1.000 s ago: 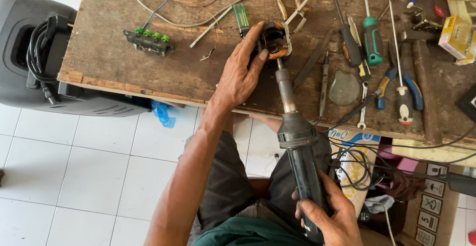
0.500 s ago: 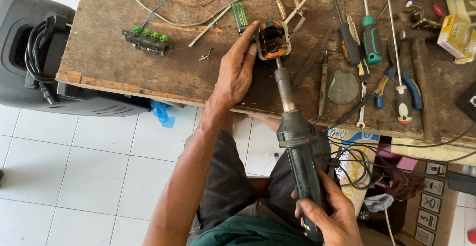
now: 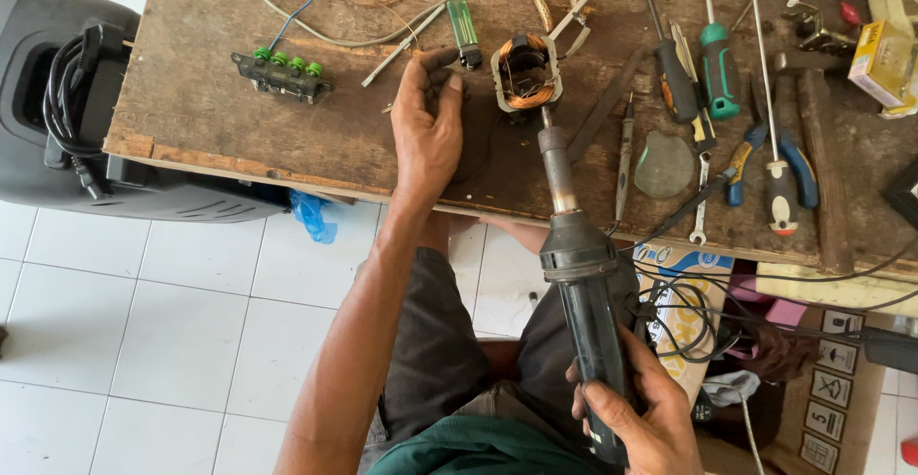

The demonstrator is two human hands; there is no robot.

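1. Heat gun [image 3: 585,312], dark-bodied with a long metal nozzle, sits in the right hand [image 3: 639,416], whose fingers are wrapped shut around the grip at about 5 o'clock in the head view.
2. Nozzle tip points toward 12 o'clock and ends just below the motor stator [image 3: 525,74], a small metal frame wound with copper coil that rests on the wooden workbench [image 3: 191,121] a little above centre.
3. Left hand [image 3: 427,131] lies palm down on the bench at 9 o'clock of the stator, fingers loosely spread and clamped on nothing; its fingertips are just beside the stator, and I cannot tell whether they touch it.
4. Screwdrivers [image 3: 717,68], blue-handled pliers [image 3: 779,174] and a round grey disc [image 3: 665,164] lie at 3 o'clock of the stator; a black connector strip with green caps [image 3: 282,73] is at 9 o'clock, well apart.
5. Risks, as I judge them:
   - the bare left fingers are close to the nozzle's outlet, so hot air or heated metal could burn them;
   - nothing pins the stator, so a nudge from the nozzle might push it off line;
   - lingering heat could scorch the copper winding's insulation or the wood beneath;
   - the tangled black cables [image 3: 688,317] near the right wrist could snag and jerk the aim.
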